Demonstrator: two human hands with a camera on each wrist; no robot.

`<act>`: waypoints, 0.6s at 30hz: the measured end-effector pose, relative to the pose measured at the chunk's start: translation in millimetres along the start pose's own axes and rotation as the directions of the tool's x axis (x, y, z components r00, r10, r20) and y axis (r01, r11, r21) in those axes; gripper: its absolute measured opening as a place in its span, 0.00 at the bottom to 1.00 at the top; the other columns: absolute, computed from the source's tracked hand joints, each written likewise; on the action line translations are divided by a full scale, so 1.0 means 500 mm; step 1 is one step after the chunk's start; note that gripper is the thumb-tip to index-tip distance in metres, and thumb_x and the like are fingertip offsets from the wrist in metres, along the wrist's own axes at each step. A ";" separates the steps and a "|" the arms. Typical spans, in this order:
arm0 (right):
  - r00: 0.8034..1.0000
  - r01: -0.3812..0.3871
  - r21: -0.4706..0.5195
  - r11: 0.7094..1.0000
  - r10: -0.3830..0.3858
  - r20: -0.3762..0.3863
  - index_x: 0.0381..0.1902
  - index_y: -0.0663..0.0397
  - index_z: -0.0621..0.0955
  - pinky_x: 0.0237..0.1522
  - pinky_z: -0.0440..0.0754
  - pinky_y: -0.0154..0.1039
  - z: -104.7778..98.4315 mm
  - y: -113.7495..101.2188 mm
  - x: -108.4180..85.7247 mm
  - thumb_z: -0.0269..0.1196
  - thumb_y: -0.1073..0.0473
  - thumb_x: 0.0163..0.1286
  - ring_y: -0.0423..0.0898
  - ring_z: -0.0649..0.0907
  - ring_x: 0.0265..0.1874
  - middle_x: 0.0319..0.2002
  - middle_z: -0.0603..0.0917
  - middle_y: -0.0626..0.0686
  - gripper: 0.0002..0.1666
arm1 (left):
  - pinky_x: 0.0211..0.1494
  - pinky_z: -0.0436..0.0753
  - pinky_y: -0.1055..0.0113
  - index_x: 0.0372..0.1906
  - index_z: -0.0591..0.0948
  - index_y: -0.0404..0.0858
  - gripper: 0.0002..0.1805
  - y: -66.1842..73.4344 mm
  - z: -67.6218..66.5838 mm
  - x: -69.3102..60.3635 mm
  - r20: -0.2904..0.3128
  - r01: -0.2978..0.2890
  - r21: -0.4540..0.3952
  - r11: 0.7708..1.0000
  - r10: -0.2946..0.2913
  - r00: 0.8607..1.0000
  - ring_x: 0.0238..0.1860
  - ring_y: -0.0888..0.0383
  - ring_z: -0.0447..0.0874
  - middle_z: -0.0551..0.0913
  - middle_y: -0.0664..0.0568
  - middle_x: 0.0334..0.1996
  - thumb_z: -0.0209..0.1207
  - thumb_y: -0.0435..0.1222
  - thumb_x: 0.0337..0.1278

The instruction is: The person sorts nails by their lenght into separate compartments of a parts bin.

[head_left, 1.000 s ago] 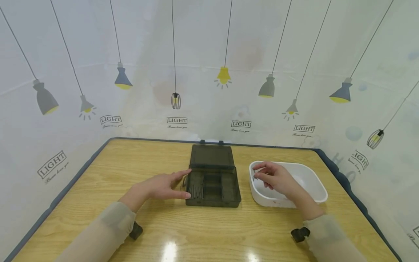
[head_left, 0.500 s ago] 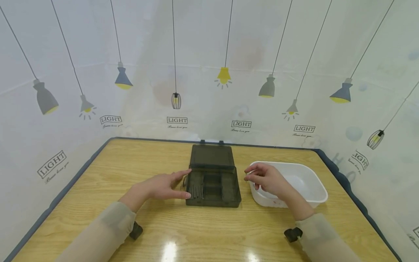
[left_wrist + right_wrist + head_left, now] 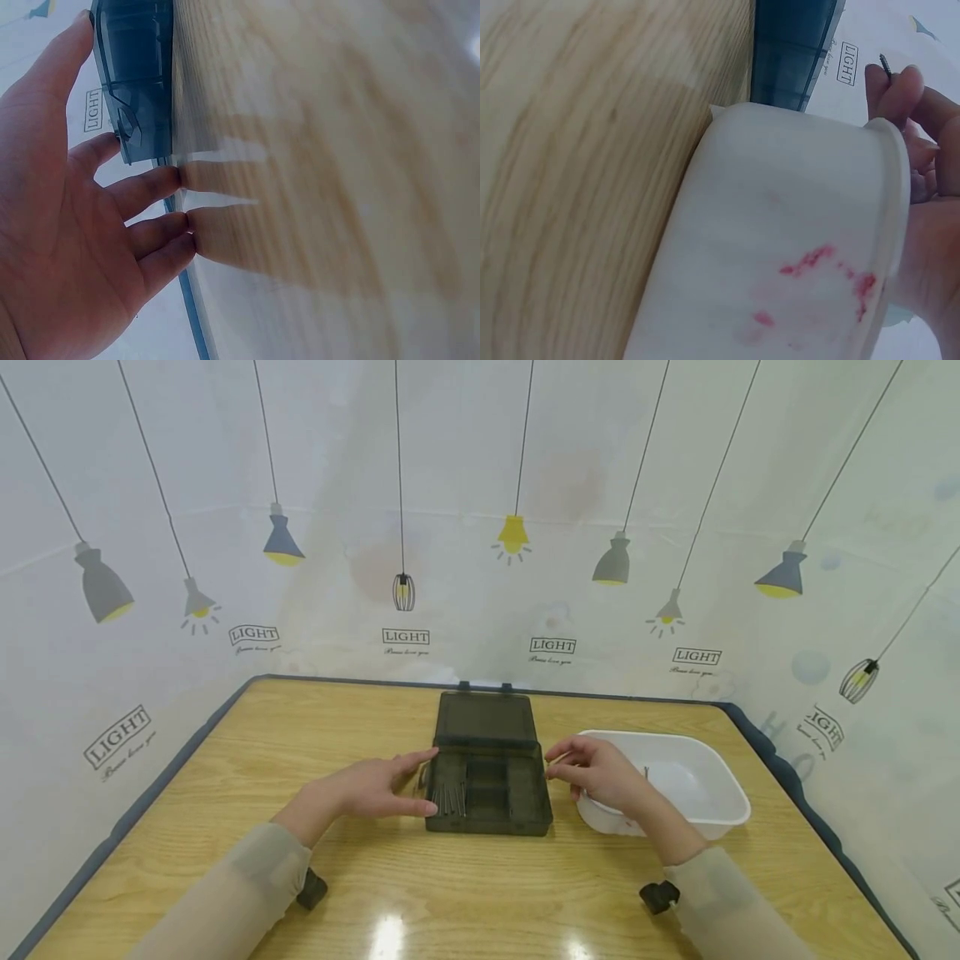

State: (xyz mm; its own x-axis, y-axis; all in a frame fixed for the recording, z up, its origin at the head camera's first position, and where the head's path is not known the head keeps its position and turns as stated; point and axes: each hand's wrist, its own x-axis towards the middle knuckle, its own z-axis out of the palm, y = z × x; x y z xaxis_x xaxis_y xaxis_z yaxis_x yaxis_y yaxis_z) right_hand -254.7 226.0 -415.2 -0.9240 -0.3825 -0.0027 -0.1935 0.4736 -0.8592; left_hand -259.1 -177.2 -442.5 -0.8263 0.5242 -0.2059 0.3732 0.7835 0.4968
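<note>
A dark translucent compartment box [image 3: 491, 826] lies on the table with its lid [image 3: 484, 717] folded back. Several long screws [image 3: 450, 798] are lined up in its left compartment. My left hand [image 3: 360, 789] touches the box's left side, thumb at the front corner and forefinger farther back, the other fingertips on the tabletop in the left wrist view. Between thumb and forefinger my right hand [image 3: 603, 774] pinches a screw, whose threaded end [image 3: 885, 66] shows in the right wrist view. That hand is just right of the box, over the left rim of a white basin [image 3: 723, 777].
Inside the basin, another screw [image 3: 647, 772] is visible; the arm hides part of the interior. Red smudges [image 3: 810, 259] mark the basin's outer wall. The wooden table [image 3: 450, 893] meets a lamp-printed curtain [image 3: 480, 568] behind the box.
My right hand has moved left with the screw, from above the basin toward the box's right edge. A screw in the basin has come into sight. My left hand has stayed still.
</note>
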 end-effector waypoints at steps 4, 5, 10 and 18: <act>1.000 0.006 -0.036 0.999 -0.006 0.007 0.58 0.67 0.83 0.29 0.87 0.41 0.005 -0.004 0.003 0.66 0.62 0.82 0.56 0.86 0.25 0.47 0.93 0.66 0.15 | 0.83 0.66 0.30 0.91 0.51 0.64 0.57 -0.001 0.000 -0.001 -0.002 0.000 0.002 1.000 0.000 1.000 0.85 0.32 0.62 0.63 0.40 0.86 0.59 0.78 0.64; 1.000 0.010 -0.042 0.999 -0.010 0.012 0.58 0.68 0.83 0.29 0.87 0.42 0.006 -0.005 0.003 0.65 0.62 0.82 0.58 0.86 0.25 0.47 0.93 0.66 0.15 | 0.83 0.66 0.30 0.91 0.51 0.64 0.57 0.000 0.000 -0.001 -0.002 -0.001 0.001 1.000 0.001 1.000 0.86 0.32 0.62 0.63 0.40 0.86 0.59 0.78 0.64; 1.000 0.009 -0.068 0.998 -0.007 0.023 0.58 0.66 0.84 0.30 0.87 0.44 0.005 -0.007 0.002 0.66 0.60 0.82 0.60 0.86 0.25 0.47 0.93 0.64 0.15 | 0.84 0.66 0.31 0.91 0.51 0.64 0.57 0.002 -0.002 -0.002 -0.004 -0.003 -0.003 1.000 0.003 1.000 0.86 0.33 0.60 0.63 0.39 0.86 0.60 0.77 0.64; 1.000 0.024 -0.076 0.997 -0.022 0.019 0.58 0.64 0.85 0.31 0.87 0.42 -0.008 -0.003 -0.002 0.67 0.57 0.82 0.52 0.85 0.26 0.47 0.90 0.67 0.16 | 0.84 0.66 0.31 0.91 0.51 0.64 0.58 0.000 0.000 -0.001 -0.002 -0.009 -0.009 1.000 0.009 1.000 0.87 0.33 0.60 0.63 0.40 0.86 0.60 0.77 0.64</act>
State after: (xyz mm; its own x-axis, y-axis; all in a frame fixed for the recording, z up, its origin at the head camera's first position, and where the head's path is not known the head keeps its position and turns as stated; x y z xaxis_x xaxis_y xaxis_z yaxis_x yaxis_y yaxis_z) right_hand -254.7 229.0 -411.8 -0.9131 -0.4076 0.0069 -0.2400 0.5237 -0.8174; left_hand -258.9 -177.4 -442.4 -0.8236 0.5309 -0.1996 0.3771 0.7754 0.5065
